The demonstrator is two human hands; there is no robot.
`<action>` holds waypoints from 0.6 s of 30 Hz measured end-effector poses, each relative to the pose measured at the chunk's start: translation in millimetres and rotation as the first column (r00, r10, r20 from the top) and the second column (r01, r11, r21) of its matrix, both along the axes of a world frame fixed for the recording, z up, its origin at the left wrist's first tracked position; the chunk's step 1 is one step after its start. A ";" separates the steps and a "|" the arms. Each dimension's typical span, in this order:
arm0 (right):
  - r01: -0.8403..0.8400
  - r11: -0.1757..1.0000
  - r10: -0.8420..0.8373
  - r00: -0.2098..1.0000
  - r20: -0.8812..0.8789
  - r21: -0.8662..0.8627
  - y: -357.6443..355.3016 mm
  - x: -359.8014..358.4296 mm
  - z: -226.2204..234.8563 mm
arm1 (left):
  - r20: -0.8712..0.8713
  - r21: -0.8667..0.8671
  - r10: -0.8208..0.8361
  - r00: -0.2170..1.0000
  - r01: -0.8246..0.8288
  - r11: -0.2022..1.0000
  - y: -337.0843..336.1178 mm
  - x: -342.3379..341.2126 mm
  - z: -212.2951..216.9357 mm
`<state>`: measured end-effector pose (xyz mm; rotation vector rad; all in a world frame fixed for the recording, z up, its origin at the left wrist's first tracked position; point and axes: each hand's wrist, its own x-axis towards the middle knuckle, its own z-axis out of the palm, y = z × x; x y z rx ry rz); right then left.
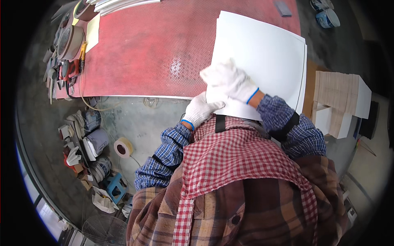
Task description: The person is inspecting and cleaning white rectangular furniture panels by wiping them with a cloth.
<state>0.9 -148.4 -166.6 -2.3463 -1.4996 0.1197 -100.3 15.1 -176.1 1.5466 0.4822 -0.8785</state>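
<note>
Far left, hand tools (61, 74) and rolls of tape (69, 41) are lying along the edge of the red work mat (152, 53). Below them, on the concrete floor (139, 123), paint cans (96, 141), a tape roll (123, 147) and a small blue stool (116, 186) are sitting in a cluster.

Moving toward centre, the left hand (201, 110), in a white knit glove, is gripping the near lower edge of the white sheets (266, 57), fingers curled under the stack. Just beside it, the right hand (230, 80), also gloved, is pressing flat on top of the sheets near that same corner; it is resting open-palmed, and whether its fingers are pinching anything cannot be told.

The white sheets are lying partly on the red mat, their right portion overhanging it.

Far right, a stack of pale boards (340, 98) is standing beside the table.
</note>
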 end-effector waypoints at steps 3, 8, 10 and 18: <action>0.131 0.947 -0.170 0.979 0.112 0.292 1.7 0.4 5.4 | 0.101 -0.017 0.005 0.995 -0.003 1.000 2.5 -7.4 -10.0; 0.021 0.985 -0.010 0.998 -0.068 0.172 -4.9 -23.3 -23.0 | 0.171 0.301 -0.387 0.906 0.326 0.896 -2.2 6.7 -0.8; -0.035 0.998 0.040 0.996 0.084 -0.059 4.6 2.6 10.3 | 0.020 -0.079 0.082 0.996 -0.080 0.994 3.6 -5.8 3.6; 0.931 0.364 -0.774 0.311 -0.552 0.015 -98.5 38.8 10.3 | -0.023 -0.132 0.106 0.994 -0.108 0.985 2.6 1.6 -9.8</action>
